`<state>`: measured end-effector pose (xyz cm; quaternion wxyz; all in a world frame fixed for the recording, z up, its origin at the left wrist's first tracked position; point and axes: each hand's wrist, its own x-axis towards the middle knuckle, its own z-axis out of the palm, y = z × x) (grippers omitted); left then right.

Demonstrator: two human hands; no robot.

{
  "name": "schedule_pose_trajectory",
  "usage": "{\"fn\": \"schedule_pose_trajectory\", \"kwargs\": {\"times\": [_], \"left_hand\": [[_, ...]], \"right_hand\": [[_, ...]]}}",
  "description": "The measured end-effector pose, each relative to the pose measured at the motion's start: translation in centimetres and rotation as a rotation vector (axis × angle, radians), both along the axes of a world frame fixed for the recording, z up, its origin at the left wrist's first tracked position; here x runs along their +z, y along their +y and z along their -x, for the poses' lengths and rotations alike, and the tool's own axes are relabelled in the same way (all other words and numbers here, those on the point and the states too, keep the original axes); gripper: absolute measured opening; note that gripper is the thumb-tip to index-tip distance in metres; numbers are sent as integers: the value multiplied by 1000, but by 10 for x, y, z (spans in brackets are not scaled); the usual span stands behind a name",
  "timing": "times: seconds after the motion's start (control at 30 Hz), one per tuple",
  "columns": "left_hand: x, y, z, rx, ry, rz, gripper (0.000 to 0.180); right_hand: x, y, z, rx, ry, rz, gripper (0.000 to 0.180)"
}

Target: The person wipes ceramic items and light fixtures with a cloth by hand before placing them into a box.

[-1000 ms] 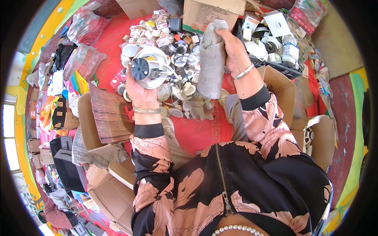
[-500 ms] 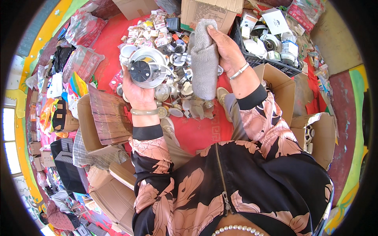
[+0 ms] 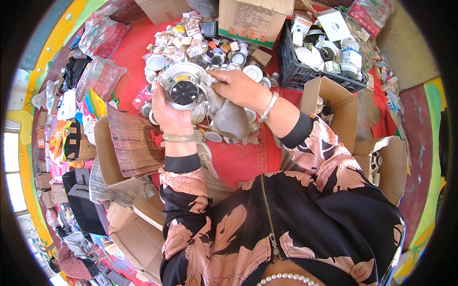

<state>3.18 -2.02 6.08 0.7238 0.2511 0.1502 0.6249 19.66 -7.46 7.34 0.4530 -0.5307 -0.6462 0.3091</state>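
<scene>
Right hand (image 3: 241, 88) came down from above the pile and now presses the grey cloth (image 3: 228, 114) against the lamp's (image 3: 183, 86) right rim; a second ago the cloth hung raised, clear of it. Left hand (image 3: 171, 114) grips the lamp from below, fingers curled round its rim, thumb on the near edge. Right fingers are closed together, bunching cloth onto the metal. Lamp sits mid-air over the red mat (image 3: 238, 157), just above the heap of similar fittings (image 3: 210, 52). It's a round disc, so no real long axis; its black back with the finned centre faces up toward the head, disc plane roughly level, tilted slightly to the person. Progress looks early: cloth touches only the right edge, most of the rim not covered, many fittings on the mat. Black crate (image 3: 296, 71) and brown box (image 3: 255, 19) beyond hold more.
</scene>
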Motion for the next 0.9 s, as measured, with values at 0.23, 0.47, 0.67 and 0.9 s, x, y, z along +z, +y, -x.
{"fn": "schedule_pose_trajectory", "kwargs": {"times": [0.23, 0.47, 0.67, 0.9], "left_hand": [[-3, 7, 8, 56, 172, -96, 30], [-9, 3, 3, -81, 208, -39, 14], [-7, 3, -7, -190, 300, -73, 45], [-22, 22, 15, -176, 256, -4, 46]], "right_hand": [[4, -3, 1, -21, 82, 22, 33], [14, -3, -18, 28, 5, -144, 26], [41, -35, -66, -140, -98, -43, 28], [99, -159, -182, -725, 414, 26, 26]]}}
